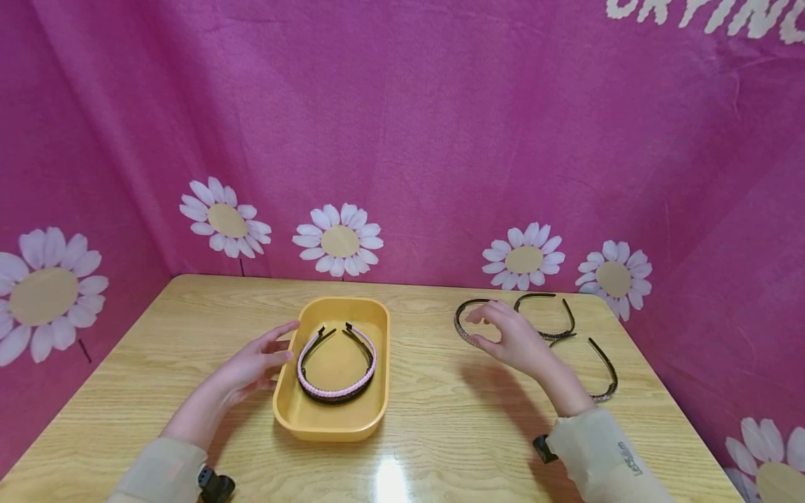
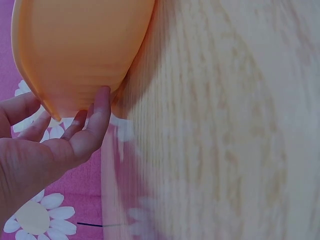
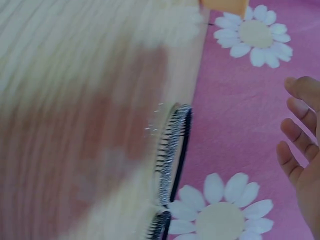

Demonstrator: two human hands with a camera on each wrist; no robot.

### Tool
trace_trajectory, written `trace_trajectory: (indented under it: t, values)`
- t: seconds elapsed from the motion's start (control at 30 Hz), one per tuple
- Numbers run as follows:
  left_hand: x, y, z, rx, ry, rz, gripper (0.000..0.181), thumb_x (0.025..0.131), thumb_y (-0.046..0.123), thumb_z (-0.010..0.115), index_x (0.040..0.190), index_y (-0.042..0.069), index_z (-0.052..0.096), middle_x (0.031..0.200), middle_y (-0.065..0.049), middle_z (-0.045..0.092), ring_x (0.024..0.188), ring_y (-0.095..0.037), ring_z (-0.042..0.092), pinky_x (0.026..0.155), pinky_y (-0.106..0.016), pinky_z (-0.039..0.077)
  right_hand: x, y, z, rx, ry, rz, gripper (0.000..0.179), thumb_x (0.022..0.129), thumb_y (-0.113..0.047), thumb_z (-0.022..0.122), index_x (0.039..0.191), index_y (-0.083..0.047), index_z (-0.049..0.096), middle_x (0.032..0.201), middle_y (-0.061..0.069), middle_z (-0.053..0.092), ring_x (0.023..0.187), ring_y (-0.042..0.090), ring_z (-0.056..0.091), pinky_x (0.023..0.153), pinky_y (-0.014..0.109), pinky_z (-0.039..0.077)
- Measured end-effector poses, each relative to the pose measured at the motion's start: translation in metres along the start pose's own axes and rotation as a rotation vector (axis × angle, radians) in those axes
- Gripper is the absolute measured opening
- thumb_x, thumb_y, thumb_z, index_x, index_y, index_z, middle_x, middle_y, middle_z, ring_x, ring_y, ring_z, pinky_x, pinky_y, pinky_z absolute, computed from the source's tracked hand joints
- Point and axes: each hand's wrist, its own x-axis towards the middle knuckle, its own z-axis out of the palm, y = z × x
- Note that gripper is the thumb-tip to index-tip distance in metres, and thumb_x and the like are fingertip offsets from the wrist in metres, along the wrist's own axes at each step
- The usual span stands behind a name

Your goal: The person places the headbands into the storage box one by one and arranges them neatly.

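Note:
A yellow plastic tub (image 1: 383,363) stands left of the table's middle. In it lie a pink braided headband (image 1: 327,392) and a dark headband (image 1: 370,349), one on top of the other. My left hand (image 1: 254,363) is at the tub's left side; in the left wrist view its loosely bent fingers rest against the outer wall (image 2: 85,50). Over toward the right, my right hand (image 1: 512,335) hovers with spread fingers above a dark headband (image 1: 459,323) with a sparkly band. In the right wrist view that hand holds nothing, and a glittery toothed headband (image 3: 172,150) lies on the wood.
More dark headbands lie at the table's right: one at the back edge (image 1: 572,318), and another (image 1: 613,377) nearer the right edge, partly behind my forearm. A pink curtain (image 1: 428,154) with white daisies borders the wooden table (image 1: 428,391) on the back and sides.

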Motion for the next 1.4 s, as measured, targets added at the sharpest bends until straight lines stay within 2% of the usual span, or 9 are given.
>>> trace_trajectory:
  t: [0.37, 0.63, 0.97, 1.2, 1.4]
  values:
    - [-0.001, 0.0, 0.001, 0.006, 0.007, -0.004, 0.06, 0.099, 0.011, 0.043, 0.152, 0.017, 0.015, 0.149, -0.029, 0.021, 0.123, -0.037, 0.045, 0.086, -0.05, 0.049, -0.016, 0.018, 0.023, -0.027, -0.027, 0.129, 0.029, 0.075, -0.006, 0.077, 0.101, -0.008, 0.065, 0.093, 0.001, 0.064, 0.086, 0.019, 0.057, 0.074, 0.036, 0.051]
    - [0.0, 0.001, 0.001, 0.006, 0.005, -0.002, 0.06, 0.099, 0.01, 0.043, 0.152, 0.017, 0.015, 0.149, -0.029, 0.02, 0.123, -0.037, 0.045, 0.087, -0.05, 0.048, -0.018, 0.028, 0.029, -0.007, -0.107, 0.227, 0.031, 0.078, -0.007, 0.075, 0.107, -0.009, 0.065, 0.097, 0.003, 0.064, 0.086, 0.02, 0.058, 0.073, 0.036, 0.05]
    - [-0.002, 0.001, 0.001, 0.002, 0.004, -0.001, 0.06, 0.099, 0.01, 0.043, 0.152, 0.017, 0.015, 0.149, -0.028, 0.02, 0.123, -0.038, 0.045, 0.087, -0.05, 0.048, -0.021, 0.039, 0.034, -0.004, -0.199, 0.256, 0.029, 0.078, -0.006, 0.074, 0.105, -0.005, 0.064, 0.093, 0.006, 0.063, 0.085, 0.019, 0.057, 0.075, 0.037, 0.049]
    - [-0.002, 0.002, 0.002, 0.004, 0.006, -0.001, 0.06, 0.099, 0.01, 0.042, 0.152, 0.016, 0.015, 0.149, -0.028, 0.02, 0.123, -0.038, 0.045, 0.087, -0.05, 0.049, -0.02, 0.048, 0.04, -0.003, -0.274, 0.282, 0.028, 0.078, -0.007, 0.073, 0.105, -0.007, 0.065, 0.089, 0.002, 0.062, 0.083, 0.017, 0.058, 0.074, 0.034, 0.05]
    - [-0.002, 0.002, 0.002, 0.002, 0.003, 0.001, 0.06, 0.099, 0.01, 0.043, 0.152, 0.016, 0.015, 0.149, -0.029, 0.021, 0.123, -0.038, 0.045, 0.087, -0.05, 0.048, -0.019, 0.051, 0.042, -0.006, -0.288, 0.29, 0.023, 0.077, -0.004, 0.072, 0.1, -0.008, 0.066, 0.087, 0.002, 0.062, 0.081, 0.015, 0.057, 0.073, 0.033, 0.049]
